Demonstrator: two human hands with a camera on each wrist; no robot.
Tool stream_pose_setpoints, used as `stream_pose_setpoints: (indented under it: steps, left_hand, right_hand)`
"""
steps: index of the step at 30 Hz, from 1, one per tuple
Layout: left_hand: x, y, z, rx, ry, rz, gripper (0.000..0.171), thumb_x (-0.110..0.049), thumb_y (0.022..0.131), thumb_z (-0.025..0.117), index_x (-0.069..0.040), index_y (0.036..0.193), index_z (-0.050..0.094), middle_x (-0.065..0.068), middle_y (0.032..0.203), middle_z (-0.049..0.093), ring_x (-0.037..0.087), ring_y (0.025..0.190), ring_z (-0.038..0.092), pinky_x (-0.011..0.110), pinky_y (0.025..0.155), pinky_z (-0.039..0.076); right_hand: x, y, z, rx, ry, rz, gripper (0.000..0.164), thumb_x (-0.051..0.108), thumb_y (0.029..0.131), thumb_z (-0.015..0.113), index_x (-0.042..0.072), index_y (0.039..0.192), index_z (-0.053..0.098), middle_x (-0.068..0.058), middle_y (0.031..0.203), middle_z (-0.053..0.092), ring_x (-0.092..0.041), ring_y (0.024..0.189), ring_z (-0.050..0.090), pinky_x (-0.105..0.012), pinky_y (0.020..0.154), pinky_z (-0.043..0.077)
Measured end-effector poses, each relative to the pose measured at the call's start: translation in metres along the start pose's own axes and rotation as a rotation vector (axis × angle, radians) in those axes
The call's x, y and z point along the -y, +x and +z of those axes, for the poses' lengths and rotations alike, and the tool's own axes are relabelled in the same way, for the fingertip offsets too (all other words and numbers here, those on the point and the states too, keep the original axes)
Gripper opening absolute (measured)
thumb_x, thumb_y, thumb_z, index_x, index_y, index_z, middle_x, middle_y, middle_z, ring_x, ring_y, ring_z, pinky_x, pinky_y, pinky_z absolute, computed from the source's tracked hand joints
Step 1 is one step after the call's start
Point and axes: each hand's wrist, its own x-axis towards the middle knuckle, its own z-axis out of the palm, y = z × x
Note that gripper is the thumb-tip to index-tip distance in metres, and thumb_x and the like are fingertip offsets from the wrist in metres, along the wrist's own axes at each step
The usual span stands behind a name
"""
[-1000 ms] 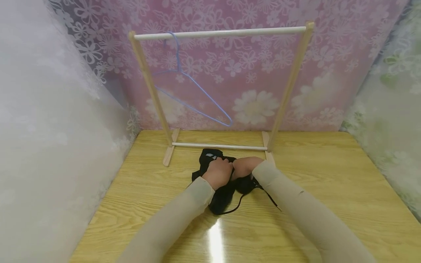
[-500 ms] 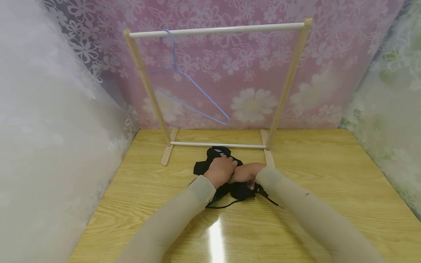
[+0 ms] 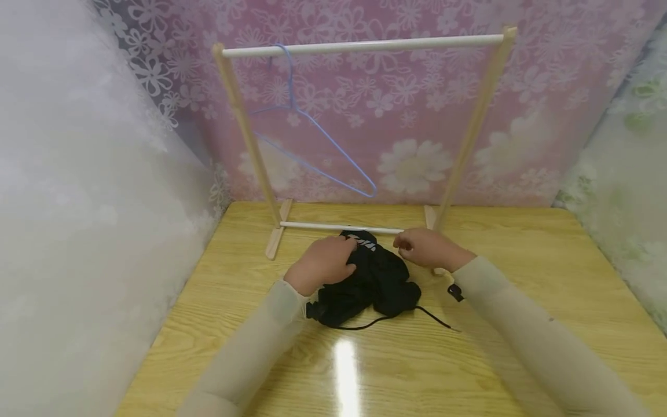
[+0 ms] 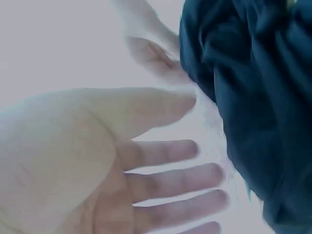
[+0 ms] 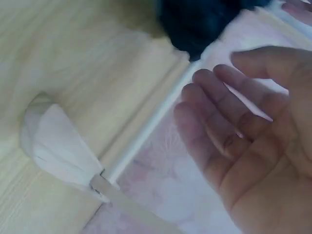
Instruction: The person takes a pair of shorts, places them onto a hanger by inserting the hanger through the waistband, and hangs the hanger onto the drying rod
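Observation:
A bunched black garment [image 3: 385,281] with a thin black cord [image 3: 359,328] and a grey-and-white patterned patch lies on the table; its exact kind is unclear. At its upper left, my left hand [image 3: 324,263] hovers with fingers extended. The left wrist view shows those fingers [image 4: 170,183] straight and the dark cloth [image 4: 258,97] to their right, apart from them. My right hand [image 3: 429,248] is just off the garment's upper right side. Its loosely bent fingers [image 5: 209,117] hold nothing in the right wrist view, where a bit of the cloth [image 5: 195,24] shows beyond them.
A wooden rack with a white top bar [image 3: 365,46] and lower bar [image 3: 333,226] stands behind the garment. From the top bar's left part hangs a blue hanger [image 3: 341,149]. Flowered walls enclose the wooden table [image 3: 521,278]. One rack foot [image 5: 61,146] is close to my right hand.
Both hands have let go of the garment and moved apart, the left leftward, the right to the right. The garment lies more spread out. The head view has shifted slightly.

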Motion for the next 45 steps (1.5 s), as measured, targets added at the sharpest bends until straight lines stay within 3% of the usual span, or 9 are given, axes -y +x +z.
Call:
stream_pose_setpoints:
  steps: [3, 9, 16, 27, 32, 35, 39, 42, 45]
  left_hand:
    - [-0.011, -0.007, 0.008, 0.046, -0.015, -0.007, 0.06, -0.052, 0.097, 0.069, -0.018, 0.145, 0.057, 0.008, 0.14, 0.061, 0.026, 0.119, 0.065, 0.043, 0.098, 0.054]
    - [-0.037, -0.005, 0.046, 0.045, 0.098, -0.054, 0.068, -0.051, 0.092, 0.076, -0.021, 0.149, 0.056, 0.015, 0.15, 0.051, 0.036, 0.127, 0.058, 0.043, 0.095, 0.056]
    - [-0.04, -0.004, 0.06, 0.006, 0.239, -0.038, 0.037, -0.022, 0.102, 0.068, -0.023, 0.138, 0.062, 0.008, 0.138, 0.055, 0.031, 0.116, 0.059, 0.033, 0.079, 0.058]
    - [-0.015, -0.006, 0.067, -0.024, 0.195, 0.108, 0.037, -0.017, 0.106, 0.061, -0.021, 0.142, 0.059, 0.009, 0.151, 0.046, 0.026, 0.13, 0.048, 0.032, 0.084, 0.056]
    - [0.003, -0.002, 0.059, -0.005, 0.075, 0.203, 0.029, -0.013, 0.109, 0.053, -0.023, 0.134, 0.062, 0.004, 0.144, 0.048, 0.022, 0.124, 0.05, 0.034, 0.091, 0.052]
    - [0.007, -0.004, 0.043, 0.061, -0.021, 0.19, 0.031, -0.006, 0.106, 0.056, -0.026, 0.129, 0.064, 0.0, 0.141, 0.05, 0.02, 0.119, 0.052, 0.034, 0.091, 0.05]
    - [0.0, -0.015, 0.023, 0.02, -0.072, 0.188, 0.025, -0.006, 0.101, 0.06, -0.023, 0.119, 0.066, -0.001, 0.127, 0.055, 0.019, 0.109, 0.052, 0.033, 0.089, 0.049]
    - [-0.014, -0.026, 0.015, -0.052, -0.077, 0.269, 0.007, -0.016, 0.1, 0.064, -0.022, 0.104, 0.066, -0.005, 0.104, 0.058, 0.014, 0.092, 0.052, 0.03, 0.081, 0.048]
    - [-0.03, -0.035, 0.013, -0.021, -0.116, 0.324, 0.008, -0.026, 0.101, 0.066, -0.025, 0.093, 0.066, -0.012, 0.087, 0.057, 0.009, 0.074, 0.052, 0.026, 0.07, 0.046]
  right_hand:
    - [0.007, 0.0, 0.011, 0.042, -0.221, -0.121, 0.033, 0.007, 0.1, 0.067, 0.003, 0.133, 0.067, -0.013, 0.13, 0.067, -0.032, 0.119, 0.064, -0.049, 0.098, 0.053]
    - [0.024, 0.004, 0.032, 0.165, -0.269, -0.204, 0.037, 0.006, 0.099, 0.068, 0.005, 0.135, 0.068, -0.015, 0.14, 0.064, -0.034, 0.131, 0.059, -0.048, 0.106, 0.049]
    - [0.046, 0.008, 0.032, 0.168, -0.389, -0.227, 0.005, 0.011, 0.091, 0.078, 0.012, 0.094, 0.075, 0.0, 0.087, 0.07, -0.02, 0.079, 0.067, -0.038, 0.075, 0.056]
    - [0.078, 0.005, 0.035, 0.233, -0.342, -0.175, 0.055, 0.023, 0.091, 0.081, 0.024, 0.056, 0.039, 0.01, 0.054, 0.027, -0.006, 0.048, 0.03, -0.024, 0.054, 0.028]
    - [0.086, -0.002, 0.031, 0.295, -0.339, -0.084, 0.046, 0.008, 0.093, 0.071, 0.02, 0.059, 0.044, 0.006, 0.056, 0.034, -0.009, 0.05, 0.031, -0.027, 0.054, 0.027]
    - [0.088, -0.008, 0.031, 0.356, -0.413, -0.039, 0.007, 0.011, 0.092, 0.071, 0.012, 0.086, 0.067, -0.002, 0.084, 0.062, -0.016, 0.067, 0.052, -0.031, 0.064, 0.042]
    - [0.083, -0.016, 0.037, 0.358, -0.536, -0.101, 0.046, 0.031, 0.091, 0.078, 0.009, 0.128, 0.062, -0.009, 0.12, 0.064, -0.027, 0.098, 0.063, -0.041, 0.088, 0.053]
    - [0.071, -0.019, 0.038, 0.23, -0.471, -0.208, 0.029, 0.028, 0.094, 0.077, 0.01, 0.115, 0.067, -0.004, 0.1, 0.067, -0.02, 0.085, 0.063, -0.036, 0.079, 0.054]
    - [0.055, -0.02, 0.026, 0.108, -0.232, -0.213, 0.007, 0.015, 0.102, 0.067, 0.011, 0.097, 0.071, 0.002, 0.08, 0.064, -0.011, 0.067, 0.055, -0.031, 0.067, 0.048]
